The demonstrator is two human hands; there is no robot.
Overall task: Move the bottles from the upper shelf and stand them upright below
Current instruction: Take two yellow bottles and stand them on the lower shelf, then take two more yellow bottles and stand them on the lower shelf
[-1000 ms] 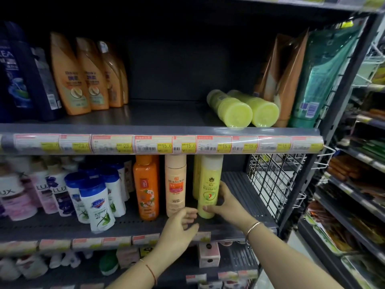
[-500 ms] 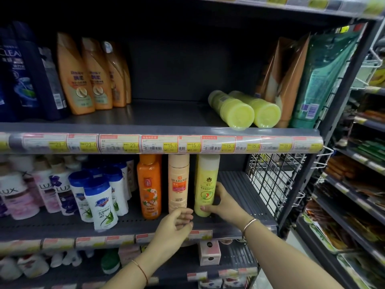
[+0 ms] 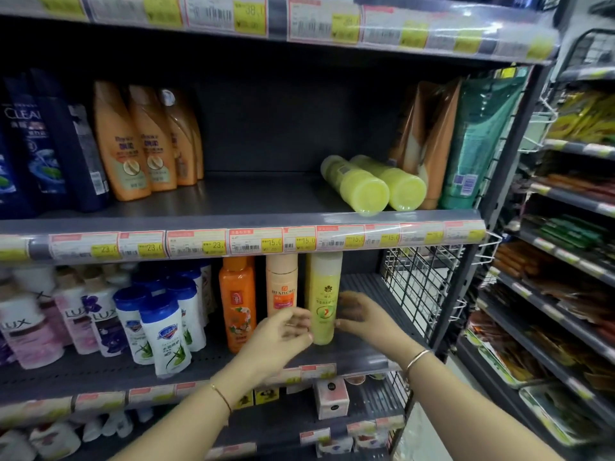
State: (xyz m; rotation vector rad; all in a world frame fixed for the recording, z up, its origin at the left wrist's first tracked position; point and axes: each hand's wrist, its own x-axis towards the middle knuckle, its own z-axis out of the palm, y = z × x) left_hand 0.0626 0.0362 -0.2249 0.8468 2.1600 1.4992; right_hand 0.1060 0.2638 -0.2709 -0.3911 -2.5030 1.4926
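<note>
Two yellow-green bottles (image 3: 372, 186) lie on their sides at the right of the upper shelf (image 3: 233, 224), caps facing me. On the lower shelf (image 3: 359, 357) a third yellow-green bottle (image 3: 324, 294) stands upright beside a peach bottle (image 3: 282, 287) and an orange bottle (image 3: 237, 301). My left hand (image 3: 283, 337) is just left of the standing bottle's base, fingers spread. My right hand (image 3: 362, 316) is at its right side, fingers apart and blurred. Neither hand is closed around it.
Orange shampoo bottles (image 3: 143, 141) and dark blue ones (image 3: 50, 144) stand at the upper shelf's left; tan and green pouches (image 3: 466, 144) lean at its right. White and pink bottles (image 3: 100, 321) fill the lower shelf's left. A wire grid (image 3: 419, 287) closes the right end.
My right hand has come off the standing yellow-green bottle, which stays upright. Both hands have opened and risen slightly. My view has tilted upward.
</note>
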